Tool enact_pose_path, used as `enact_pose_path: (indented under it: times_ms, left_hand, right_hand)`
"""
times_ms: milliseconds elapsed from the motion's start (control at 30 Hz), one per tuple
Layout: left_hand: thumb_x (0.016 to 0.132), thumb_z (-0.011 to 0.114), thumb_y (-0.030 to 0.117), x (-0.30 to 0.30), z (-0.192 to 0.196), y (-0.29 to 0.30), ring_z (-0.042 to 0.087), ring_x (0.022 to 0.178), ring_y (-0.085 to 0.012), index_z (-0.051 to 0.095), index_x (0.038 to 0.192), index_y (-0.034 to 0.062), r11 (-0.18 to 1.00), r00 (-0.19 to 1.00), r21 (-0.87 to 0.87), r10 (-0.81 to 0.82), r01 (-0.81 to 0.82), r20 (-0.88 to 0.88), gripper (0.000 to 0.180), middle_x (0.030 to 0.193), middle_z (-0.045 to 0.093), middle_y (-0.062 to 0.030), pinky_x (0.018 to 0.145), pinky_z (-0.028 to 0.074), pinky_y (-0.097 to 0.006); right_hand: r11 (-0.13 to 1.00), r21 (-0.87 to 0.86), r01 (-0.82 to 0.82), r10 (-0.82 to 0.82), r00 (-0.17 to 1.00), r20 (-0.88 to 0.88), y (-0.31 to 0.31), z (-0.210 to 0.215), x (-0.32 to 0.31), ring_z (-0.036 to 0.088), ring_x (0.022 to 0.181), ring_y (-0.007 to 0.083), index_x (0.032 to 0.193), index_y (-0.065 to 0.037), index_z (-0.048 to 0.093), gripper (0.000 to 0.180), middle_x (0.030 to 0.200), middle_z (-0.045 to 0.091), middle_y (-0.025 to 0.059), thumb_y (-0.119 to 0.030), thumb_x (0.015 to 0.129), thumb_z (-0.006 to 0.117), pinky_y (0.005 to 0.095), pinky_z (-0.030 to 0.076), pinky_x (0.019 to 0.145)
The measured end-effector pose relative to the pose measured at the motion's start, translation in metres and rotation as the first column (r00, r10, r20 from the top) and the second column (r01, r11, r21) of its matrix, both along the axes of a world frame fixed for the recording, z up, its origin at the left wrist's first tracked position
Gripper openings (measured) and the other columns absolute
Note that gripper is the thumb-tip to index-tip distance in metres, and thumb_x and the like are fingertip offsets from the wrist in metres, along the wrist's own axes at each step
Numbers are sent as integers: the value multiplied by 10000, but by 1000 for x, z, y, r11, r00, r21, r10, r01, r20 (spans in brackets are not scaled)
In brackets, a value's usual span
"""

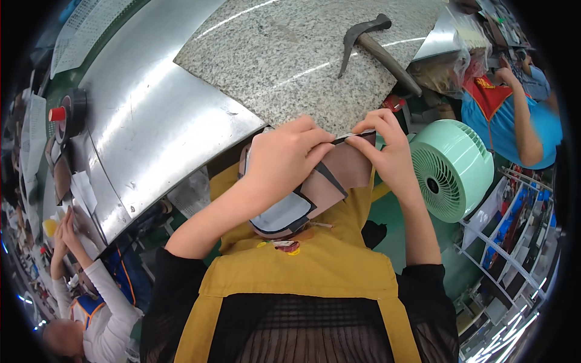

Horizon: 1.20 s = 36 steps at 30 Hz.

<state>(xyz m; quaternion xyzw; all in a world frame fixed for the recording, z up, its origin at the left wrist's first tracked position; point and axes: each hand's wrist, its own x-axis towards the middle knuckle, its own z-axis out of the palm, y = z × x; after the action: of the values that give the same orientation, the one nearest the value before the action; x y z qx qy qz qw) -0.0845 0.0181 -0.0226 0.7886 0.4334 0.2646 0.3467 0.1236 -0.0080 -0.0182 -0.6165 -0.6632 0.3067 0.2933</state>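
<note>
A leather-like workpiece, pinkish-brown with dark strips and a pale grey-blue rounded part, rests over my lap against a mustard apron. Along its far edge, by a dark border, my left hand pinches it between thumb and fingers. My right hand grips the same edge a little to the right, its fingertips close to the left ones. Part of the piece is hidden under my left hand and forearm. Just beyond both hands lies a speckled granite slab, with a hammer on it.
To the left stretches a shiny metal tabletop bearing a black roll. A mint-green fan stands close beside my right forearm. Co-workers are at far right, in a blue top, and lower left, in white sleeves.
</note>
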Motion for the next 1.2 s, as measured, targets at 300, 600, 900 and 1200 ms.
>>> enact_pose_path:
  times_ms: [300,600,900,1200]
  left_hand:
    - [797,678,133,5,0,2,619,674,-213,694,929,142,995,997,94,-10,18,-80,134,773,594,-11,567,492,-313]
    - [791,676,122,6,-8,5,619,680,-205,698,909,145,991,999,131,-11,18,-50,122,765,579,-5,566,493,-313]
    - [755,656,76,7,-11,12,601,692,-216,669,903,121,956,990,260,-135,139,-34,155,763,544,-25,558,488,-323]
    - [683,613,96,1,-12,15,557,685,-153,622,992,109,857,942,397,-268,328,-200,310,788,472,-10,527,465,-291]
  right_hand:
    - [971,217,-100,31,953,301,1,4,-2,529,917,228,840,-90,665,132,942,562,32,-157,749,733,339,451,775]
    - [943,324,-76,-14,963,268,43,20,16,545,975,268,899,-82,675,161,992,597,60,-154,763,721,357,451,822]
    - [942,325,-86,-82,879,470,124,-9,33,598,941,336,1113,-58,559,342,1026,591,144,-318,894,602,411,478,776]
    - [980,-192,-51,62,997,48,-15,72,17,444,664,123,1072,-4,550,155,773,501,52,-81,957,481,260,407,618]
